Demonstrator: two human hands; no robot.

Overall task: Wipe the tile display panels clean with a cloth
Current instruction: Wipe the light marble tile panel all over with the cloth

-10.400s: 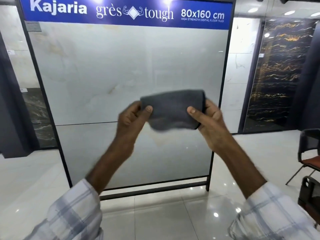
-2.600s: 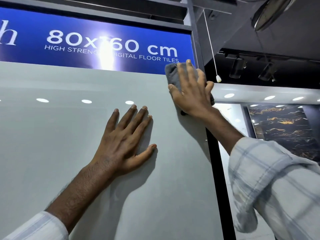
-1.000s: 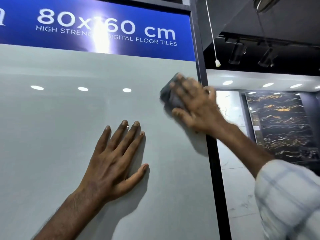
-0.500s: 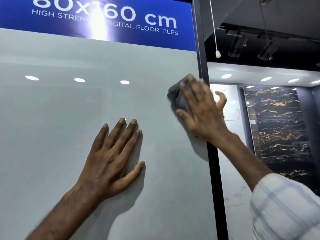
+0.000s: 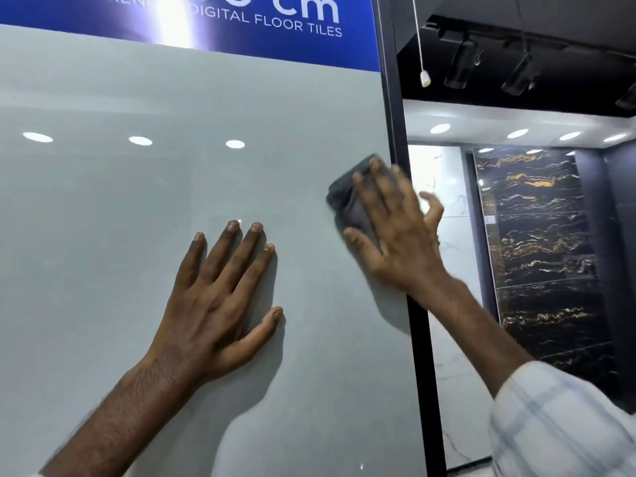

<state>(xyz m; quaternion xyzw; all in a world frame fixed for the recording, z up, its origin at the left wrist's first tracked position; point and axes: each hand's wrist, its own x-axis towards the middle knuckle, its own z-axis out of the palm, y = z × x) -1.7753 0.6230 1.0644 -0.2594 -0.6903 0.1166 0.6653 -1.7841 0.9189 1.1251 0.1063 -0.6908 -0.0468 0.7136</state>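
The left hand (image 5: 220,304) is planted flat on the grey tile panel (image 5: 103,235), grip spread wide, and the dark cloth (image 5: 346,201) is pressed onto the panel at its 2 o'clock by the right hand (image 5: 395,235), grip also spread, just beside the black frame (image 5: 421,339).

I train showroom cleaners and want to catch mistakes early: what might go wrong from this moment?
The bare left hand lies flat on the glossy pale grey tile panel, so it may leave fresh prints there. The right hand presses the folded dark grey cloth beside the black frame post with flat fingers, not a grip; some fingers overhang the post, so the cloth may slip or snag.
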